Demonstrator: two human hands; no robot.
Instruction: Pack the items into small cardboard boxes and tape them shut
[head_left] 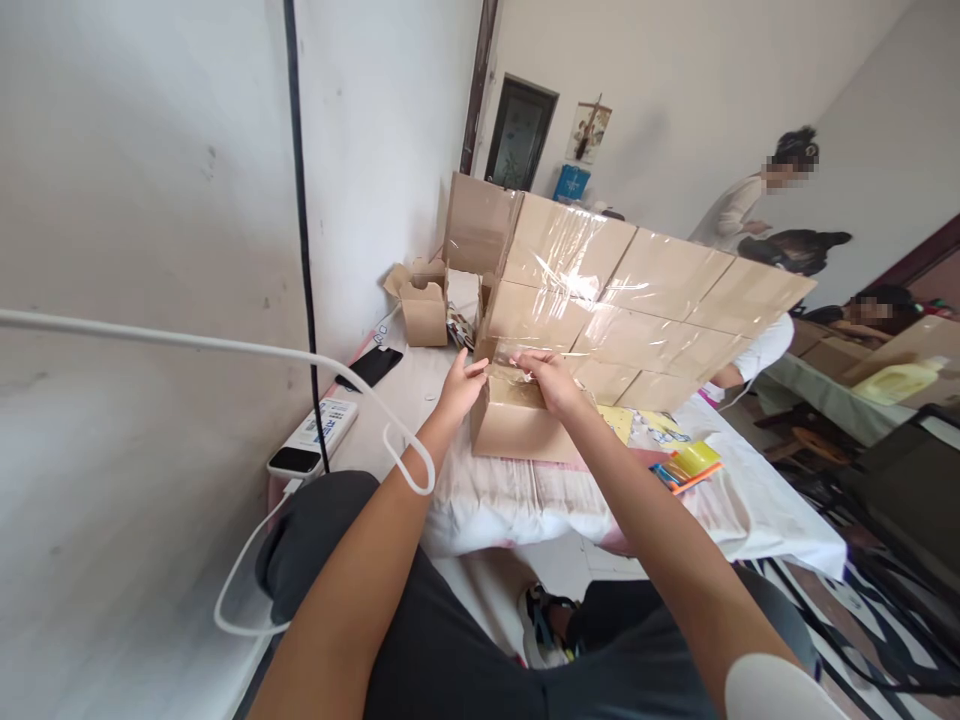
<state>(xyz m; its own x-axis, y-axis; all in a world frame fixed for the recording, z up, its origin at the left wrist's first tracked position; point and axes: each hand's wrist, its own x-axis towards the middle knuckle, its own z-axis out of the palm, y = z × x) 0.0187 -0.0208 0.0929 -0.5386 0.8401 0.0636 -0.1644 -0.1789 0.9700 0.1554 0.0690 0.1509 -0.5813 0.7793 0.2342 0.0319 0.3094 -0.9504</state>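
A small cardboard box (517,432) stands in front of me on the cloth-covered table, with shiny clear film or tape over its top. My left hand (461,388) is at the box's upper left edge, its thumb and fingers apart and holding nothing that I can see. Over the top of the box, my right hand (553,380) pinches a thin, shiny bit of clear film between thumb and fingertips. Right behind rises a stacked wall of cardboard boxes (660,285) covered in clear film. Its lower part is partly hidden by my right hand.
An open carton (424,312) stands at the back left. A black phone (371,368) and a white power bank (315,437) lie along the wall. Yellow and orange packs (690,465) lie at right. A white cable (225,345) hangs across the left; people (731,210) are beyond the boxes.
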